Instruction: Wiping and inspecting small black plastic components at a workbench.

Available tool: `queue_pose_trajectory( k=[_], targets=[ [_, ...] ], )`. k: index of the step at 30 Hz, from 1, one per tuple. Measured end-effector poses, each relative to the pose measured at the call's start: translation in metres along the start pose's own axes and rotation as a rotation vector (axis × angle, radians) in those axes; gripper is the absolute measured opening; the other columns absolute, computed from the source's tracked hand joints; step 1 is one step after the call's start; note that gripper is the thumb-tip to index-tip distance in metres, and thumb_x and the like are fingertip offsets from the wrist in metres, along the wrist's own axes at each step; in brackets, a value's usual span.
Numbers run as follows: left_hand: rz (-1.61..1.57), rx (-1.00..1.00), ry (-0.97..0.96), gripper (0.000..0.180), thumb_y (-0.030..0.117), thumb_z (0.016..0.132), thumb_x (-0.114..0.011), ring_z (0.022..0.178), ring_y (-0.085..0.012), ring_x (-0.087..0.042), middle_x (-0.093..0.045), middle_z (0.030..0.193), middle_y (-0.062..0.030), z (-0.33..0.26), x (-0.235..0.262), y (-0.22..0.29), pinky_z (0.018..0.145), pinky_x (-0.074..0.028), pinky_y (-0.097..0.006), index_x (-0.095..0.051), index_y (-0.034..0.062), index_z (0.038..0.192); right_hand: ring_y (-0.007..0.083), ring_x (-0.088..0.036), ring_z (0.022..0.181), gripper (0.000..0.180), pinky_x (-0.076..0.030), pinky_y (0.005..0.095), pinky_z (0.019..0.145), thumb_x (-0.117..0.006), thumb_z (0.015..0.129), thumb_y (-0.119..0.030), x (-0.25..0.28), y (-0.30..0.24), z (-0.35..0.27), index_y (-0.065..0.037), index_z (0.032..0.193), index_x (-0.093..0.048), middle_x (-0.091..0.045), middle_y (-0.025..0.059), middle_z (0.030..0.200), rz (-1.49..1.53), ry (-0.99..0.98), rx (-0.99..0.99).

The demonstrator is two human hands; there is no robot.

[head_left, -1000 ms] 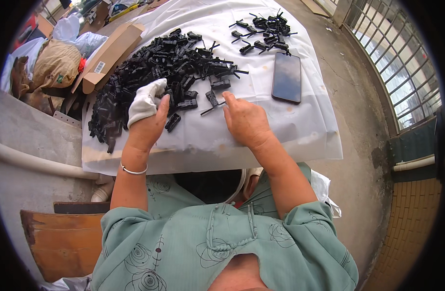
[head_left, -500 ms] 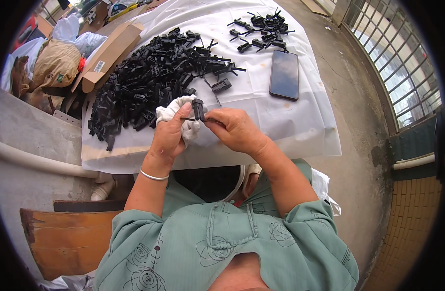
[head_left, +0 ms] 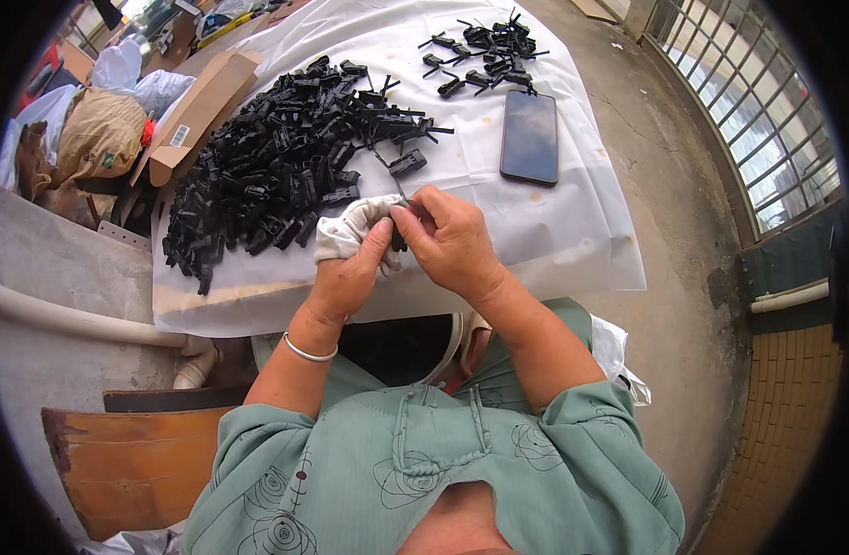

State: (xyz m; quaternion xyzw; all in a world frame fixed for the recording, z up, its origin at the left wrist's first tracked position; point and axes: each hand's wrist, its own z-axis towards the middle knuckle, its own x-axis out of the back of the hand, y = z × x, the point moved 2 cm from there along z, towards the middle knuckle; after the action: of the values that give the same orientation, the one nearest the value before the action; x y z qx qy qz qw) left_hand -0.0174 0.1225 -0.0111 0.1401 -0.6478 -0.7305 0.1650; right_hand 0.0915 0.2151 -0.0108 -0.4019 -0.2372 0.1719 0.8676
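together, left grip (head_left: 352,266) (in crumpled white fabric (head_left: 343,233)) and right grip (head_left: 454,240) pinch a black piece (head_left: 399,243) — mostly hidden.

A small black piece (head_left: 399,242) is pinched between the left hand (head_left: 352,264) and the right hand (head_left: 454,242), above the bench (head_left: 559,231). They hide most of it; only a dark bit shows.

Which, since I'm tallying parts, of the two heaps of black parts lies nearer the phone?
The small heap, just beyond the far end of the phone; the large heap spreads leftward, clearly farther from it.
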Motion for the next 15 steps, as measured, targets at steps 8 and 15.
queue_pose_trajectory(
  k=[8, 15],
  targets=[
    [0.055, -0.029, 0.014, 0.024, 0.002, 0.085, -0.056, 0.063, -0.0040, -0.049, -0.057, 0.085, -0.0007, -0.0054, -0.0033, 0.0090, 0.054, -0.042, -0.018, -0.052, -0.0004, 0.109, 0.0151, -0.042, 0.053, 0.021, -0.039, 0.0286, 0.051, -0.054, 0.089, -0.016, 0.0055, 0.0034, 0.0017, 0.000, 0.076, -0.053, -0.049, 0.0083, 0.060, 0.263, -0.151, -0.134],
    [0.325, -0.198, 0.062, 0.027, -0.002, 0.080, -0.056, 0.067, -0.0057, -0.050, -0.058, 0.089, -0.0039, -0.0077, -0.0008, 0.0026, 0.061, -0.044, -0.020, -0.054, -0.0032, 0.107, 0.0234, -0.038, 0.052, 0.023, -0.038, 0.0331, 0.051, -0.052, 0.089, -0.015, 0.0013, 0.0022, -0.0010, 0.001, 0.072, -0.050, -0.045, 0.0140, 0.059, 0.140, -0.315, -0.088]
  ],
)
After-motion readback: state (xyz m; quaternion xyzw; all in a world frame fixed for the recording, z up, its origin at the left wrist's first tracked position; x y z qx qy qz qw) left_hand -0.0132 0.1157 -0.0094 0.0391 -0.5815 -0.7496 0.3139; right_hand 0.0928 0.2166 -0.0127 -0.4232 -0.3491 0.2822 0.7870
